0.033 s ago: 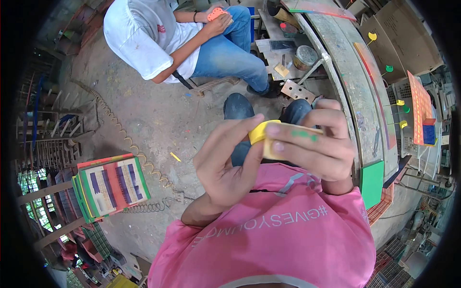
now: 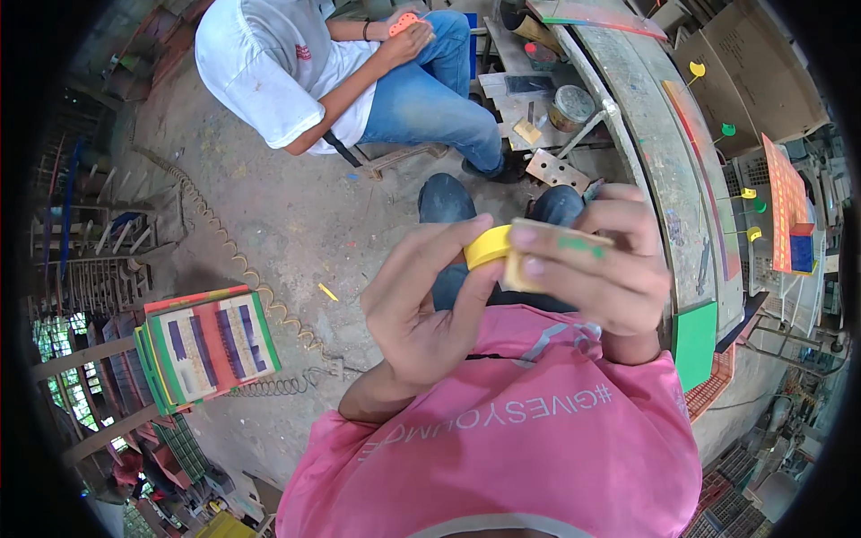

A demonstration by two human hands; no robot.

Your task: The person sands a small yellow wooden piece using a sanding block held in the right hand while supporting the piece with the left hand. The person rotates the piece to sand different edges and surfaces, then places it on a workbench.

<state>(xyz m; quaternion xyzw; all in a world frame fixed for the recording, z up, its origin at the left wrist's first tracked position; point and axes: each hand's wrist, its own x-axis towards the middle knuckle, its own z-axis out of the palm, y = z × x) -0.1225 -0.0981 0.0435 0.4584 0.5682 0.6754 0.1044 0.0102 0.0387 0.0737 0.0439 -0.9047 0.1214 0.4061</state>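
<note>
My left hand [image 2: 414, 300] pinches a small, curved yellow piece [image 2: 489, 247] between thumb and fingertips, holding it above my lap. Against its right side is a thin, pale tan strip [image 2: 517, 275], which looks like folded sandpaper. My right hand [image 2: 619, 273] is closed on that strip, with its fingers lying along it and slightly blurred. Green smudges mark the right fingers. My fingers hide part of both things, and I cannot tell the yellow piece's full shape.
Across from me a seated person holds a red-orange piece [image 2: 405, 24]. A long bench [image 2: 686, 193] runs along the right, with yellow and green pieces on sticks beyond it. On the left stands a stack of coloured boards [image 2: 215, 348], beside a coiled hose [image 2: 235, 247].
My right hand and the tan strip have shifted slightly right, exposing more of the yellow piece. My left hand stays almost still.
</note>
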